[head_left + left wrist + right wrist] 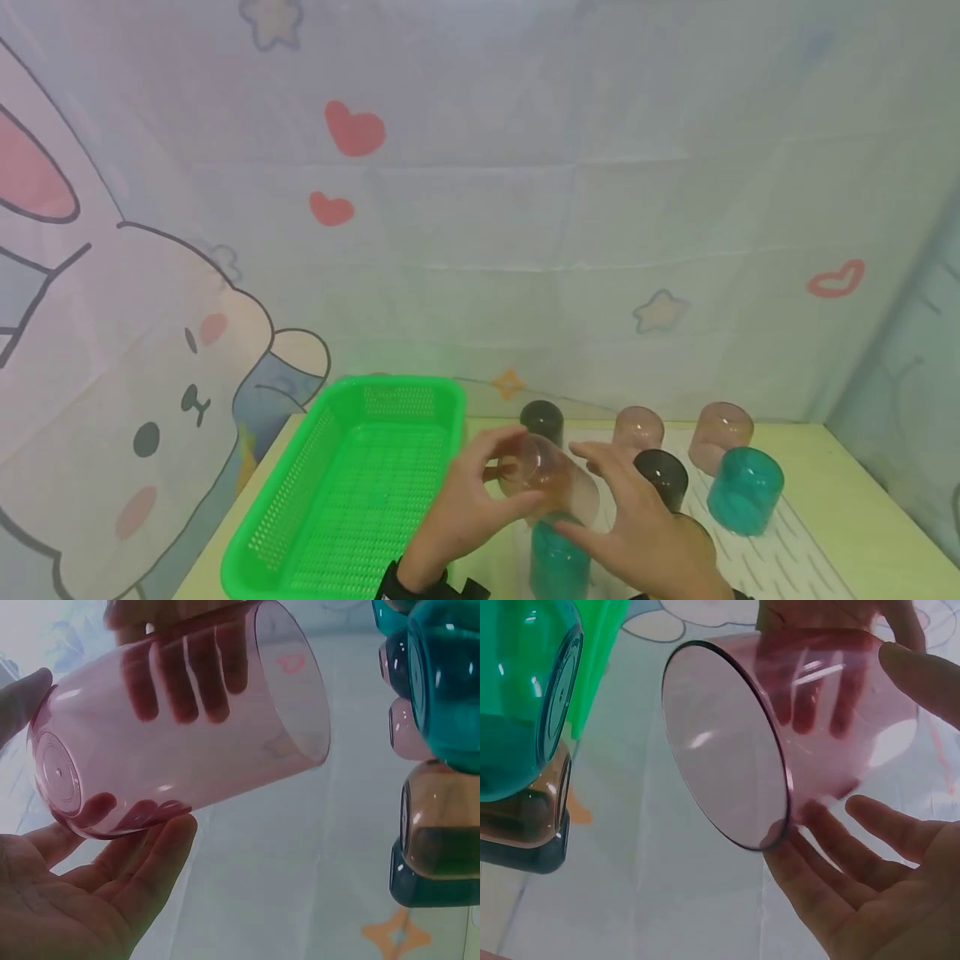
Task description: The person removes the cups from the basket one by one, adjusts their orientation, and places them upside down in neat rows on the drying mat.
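Note:
A clear pink plastic cup [576,487] is held tilted between both hands above the table, its closed base toward the upper left in the head view. My left hand [471,504] grips it near the base, thumb on one side and fingers on the other. With thumb and fingers spread about its opposite side, my right hand [637,525] also holds the cup. In the right wrist view the right fingertips [821,817] lie against the pink wall near the open rim. Just below the held cup stands a teal cup [558,567], upside down.
A green perforated basket [240,546] sits on the left of the table. On a white ribbed mat [798,567] stand several upturned cups: dark [542,417], pink [722,433], teal [746,492] and a brownish one [697,542] partly behind my right hand. A printed cloth [480,208] hangs behind.

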The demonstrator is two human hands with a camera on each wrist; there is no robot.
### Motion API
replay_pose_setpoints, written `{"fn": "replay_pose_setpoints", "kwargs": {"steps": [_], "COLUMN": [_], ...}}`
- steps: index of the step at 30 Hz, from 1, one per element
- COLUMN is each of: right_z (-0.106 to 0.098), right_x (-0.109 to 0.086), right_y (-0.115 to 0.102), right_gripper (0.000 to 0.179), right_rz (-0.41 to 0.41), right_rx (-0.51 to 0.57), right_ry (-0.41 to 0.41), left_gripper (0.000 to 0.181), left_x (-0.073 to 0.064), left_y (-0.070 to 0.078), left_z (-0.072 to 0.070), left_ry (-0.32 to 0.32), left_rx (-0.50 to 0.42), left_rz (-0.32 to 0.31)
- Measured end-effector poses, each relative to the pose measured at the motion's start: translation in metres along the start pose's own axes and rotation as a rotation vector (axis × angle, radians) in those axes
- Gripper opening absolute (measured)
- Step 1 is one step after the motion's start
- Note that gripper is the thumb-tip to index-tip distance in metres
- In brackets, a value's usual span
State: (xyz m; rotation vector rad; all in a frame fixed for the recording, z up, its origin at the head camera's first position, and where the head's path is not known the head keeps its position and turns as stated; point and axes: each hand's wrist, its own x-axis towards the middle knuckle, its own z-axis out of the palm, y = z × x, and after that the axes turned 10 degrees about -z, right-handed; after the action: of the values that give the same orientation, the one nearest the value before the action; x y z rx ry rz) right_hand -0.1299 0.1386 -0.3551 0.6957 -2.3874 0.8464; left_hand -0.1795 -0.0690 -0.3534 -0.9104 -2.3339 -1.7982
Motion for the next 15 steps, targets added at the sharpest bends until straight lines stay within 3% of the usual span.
{"fn": "replay_pose_setpoints", "kwargs": {"steps": [6, 11, 15], "right_z": [0.005, 0.007, 0.009], "right_x": [0.002, 0.001, 0.0], "right_y": [0.001, 0.001, 0.003], "right_gripper": [0.073, 0.073, 0.071], "right_rz": [-0.175, -0.168, -0.22], "right_rx": [-0.007, -0.025, -0.07], "right_ry": [0.058, 0.038, 0.057], "left_gripper": [0.059, 0.059, 0.06], "left_x": [-0.004, -0.007, -0.009], "left_y": [0.01, 0.013, 0.013], "left_z": [0.008, 0.012, 0.012], "left_ry": [-0.018, -0.036, -0.06], "left_rx": [0.03, 0.045, 0.05], "left_rz": [0.021, 0.003, -0.02]}}
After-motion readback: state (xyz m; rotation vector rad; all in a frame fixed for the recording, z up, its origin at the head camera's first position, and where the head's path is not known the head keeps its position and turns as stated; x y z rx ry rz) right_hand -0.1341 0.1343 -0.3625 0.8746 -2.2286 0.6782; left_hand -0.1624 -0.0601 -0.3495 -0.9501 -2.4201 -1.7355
